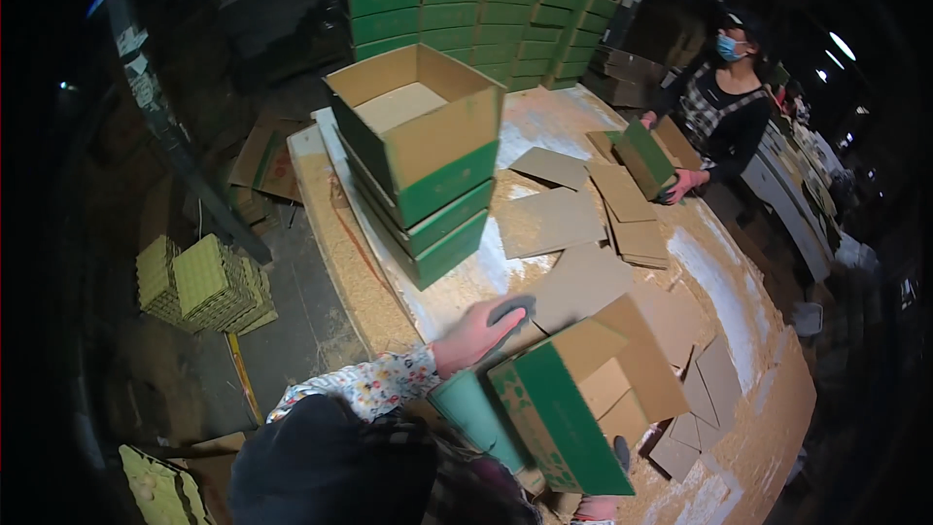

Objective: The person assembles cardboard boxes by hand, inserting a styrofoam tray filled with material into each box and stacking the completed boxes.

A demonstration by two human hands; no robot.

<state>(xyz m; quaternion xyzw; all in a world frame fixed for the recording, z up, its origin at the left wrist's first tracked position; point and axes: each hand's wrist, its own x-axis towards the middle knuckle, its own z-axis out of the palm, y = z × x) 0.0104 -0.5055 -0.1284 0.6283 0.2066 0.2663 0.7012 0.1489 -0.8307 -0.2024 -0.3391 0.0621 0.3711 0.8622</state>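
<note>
A green-and-brown cardboard box [564,418], open at the top, tilts at the table's near edge. My right hand [598,507], in a pink glove with grey fingertips, grips its near side; most of that hand is hidden below the box. My left hand [481,332], in a similar glove, reaches out above the table beyond the box, its fingers extended and apparently holding nothing. Beneath and beyond its fingertips lies a flat cardboard sheet [583,282]. Left of the box is a teal rounded surface [476,418] I cannot identify.
A stack of green boxes [442,190] stands on the table [714,272] ahead-left. Cardboard pieces [554,224] lie scattered. Across the table a masked co-worker [714,117] holds another box [646,160]. More green boxes [466,10] rise behind. Yellow-green egg trays [209,282] are on the floor at left.
</note>
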